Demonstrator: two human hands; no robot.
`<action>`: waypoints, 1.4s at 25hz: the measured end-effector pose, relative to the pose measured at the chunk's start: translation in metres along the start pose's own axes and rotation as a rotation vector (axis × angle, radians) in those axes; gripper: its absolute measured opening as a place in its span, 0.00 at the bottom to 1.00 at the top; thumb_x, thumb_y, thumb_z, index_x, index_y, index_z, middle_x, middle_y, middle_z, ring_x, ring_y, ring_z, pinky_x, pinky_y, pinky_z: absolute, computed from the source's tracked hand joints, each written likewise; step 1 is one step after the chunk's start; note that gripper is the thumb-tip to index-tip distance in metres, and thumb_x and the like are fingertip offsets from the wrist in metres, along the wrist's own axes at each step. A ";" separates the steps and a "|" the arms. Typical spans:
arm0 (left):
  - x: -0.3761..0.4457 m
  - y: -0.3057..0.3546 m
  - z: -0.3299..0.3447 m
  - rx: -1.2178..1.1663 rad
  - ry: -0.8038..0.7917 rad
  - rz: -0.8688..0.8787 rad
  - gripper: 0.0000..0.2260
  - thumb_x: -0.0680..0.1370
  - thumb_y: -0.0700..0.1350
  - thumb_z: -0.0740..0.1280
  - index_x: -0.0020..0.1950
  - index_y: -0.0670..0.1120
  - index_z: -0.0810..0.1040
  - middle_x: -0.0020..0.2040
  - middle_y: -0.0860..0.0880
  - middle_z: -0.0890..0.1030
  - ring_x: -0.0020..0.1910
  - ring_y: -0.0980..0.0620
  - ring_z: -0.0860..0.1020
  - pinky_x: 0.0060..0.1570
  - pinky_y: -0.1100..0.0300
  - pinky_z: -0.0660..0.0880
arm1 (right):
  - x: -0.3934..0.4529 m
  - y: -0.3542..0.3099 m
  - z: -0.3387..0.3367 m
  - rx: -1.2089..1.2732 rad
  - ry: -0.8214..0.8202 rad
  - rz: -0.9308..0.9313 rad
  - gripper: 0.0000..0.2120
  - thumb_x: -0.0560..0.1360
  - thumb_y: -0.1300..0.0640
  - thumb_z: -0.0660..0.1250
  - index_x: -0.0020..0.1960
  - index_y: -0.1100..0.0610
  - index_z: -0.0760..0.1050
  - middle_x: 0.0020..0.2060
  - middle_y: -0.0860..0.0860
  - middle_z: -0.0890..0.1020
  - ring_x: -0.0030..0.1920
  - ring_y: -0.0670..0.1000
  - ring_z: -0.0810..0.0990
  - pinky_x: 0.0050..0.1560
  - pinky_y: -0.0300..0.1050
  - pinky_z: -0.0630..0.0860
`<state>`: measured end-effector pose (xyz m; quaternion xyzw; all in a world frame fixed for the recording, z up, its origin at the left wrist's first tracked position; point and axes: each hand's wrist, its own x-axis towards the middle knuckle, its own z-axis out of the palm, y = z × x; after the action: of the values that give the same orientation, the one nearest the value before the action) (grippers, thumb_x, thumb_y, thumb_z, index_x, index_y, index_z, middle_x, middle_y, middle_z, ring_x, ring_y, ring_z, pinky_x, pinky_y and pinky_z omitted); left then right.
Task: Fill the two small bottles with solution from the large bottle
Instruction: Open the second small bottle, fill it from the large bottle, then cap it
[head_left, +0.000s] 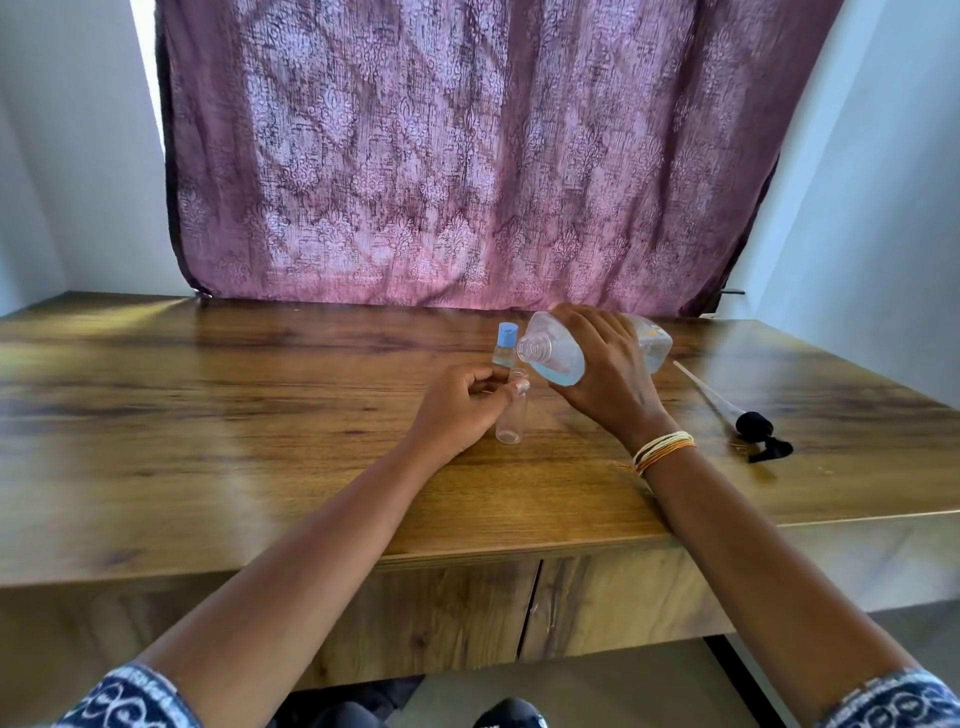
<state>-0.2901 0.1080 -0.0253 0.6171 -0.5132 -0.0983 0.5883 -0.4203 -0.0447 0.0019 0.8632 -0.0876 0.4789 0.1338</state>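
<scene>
Pinched near its neck by the left hand (460, 402), the empty small bottle (511, 410) is kept upright on the table (208, 415). Just beyond and above, the large bottle (561, 353) — gripped by the right hand (605, 374) — is tipped leftward, its mouth nearly over the opening; farther back, a capped small bottle (505, 345) stands.

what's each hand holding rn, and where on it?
Right hand grips the tilted large bottle around its body. Left hand pinches the uncapped small bottle near its neck.

head-worn view, forward and down, table (208, 415) close
</scene>
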 end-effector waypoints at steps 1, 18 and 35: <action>0.000 0.000 0.000 0.000 0.001 -0.001 0.07 0.74 0.47 0.72 0.51 0.48 0.84 0.43 0.58 0.84 0.44 0.63 0.82 0.45 0.71 0.76 | 0.000 0.000 0.000 0.004 0.003 0.000 0.23 0.69 0.52 0.74 0.60 0.60 0.75 0.57 0.54 0.81 0.57 0.55 0.79 0.57 0.48 0.69; 0.002 -0.004 -0.001 0.017 -0.014 0.014 0.12 0.74 0.48 0.71 0.55 0.45 0.84 0.47 0.51 0.86 0.39 0.65 0.80 0.44 0.65 0.76 | -0.003 0.004 -0.002 -0.021 0.009 -0.030 0.23 0.71 0.51 0.73 0.62 0.60 0.75 0.59 0.54 0.81 0.59 0.56 0.79 0.58 0.52 0.71; 0.001 -0.001 -0.002 0.019 -0.007 0.008 0.10 0.74 0.46 0.72 0.54 0.45 0.84 0.48 0.51 0.86 0.47 0.59 0.83 0.51 0.61 0.79 | -0.002 0.001 -0.004 -0.068 0.027 -0.088 0.22 0.71 0.53 0.72 0.63 0.59 0.74 0.59 0.54 0.81 0.59 0.57 0.79 0.58 0.52 0.71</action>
<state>-0.2880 0.1083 -0.0248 0.6205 -0.5186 -0.0933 0.5808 -0.4250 -0.0443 0.0027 0.8546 -0.0640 0.4810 0.1850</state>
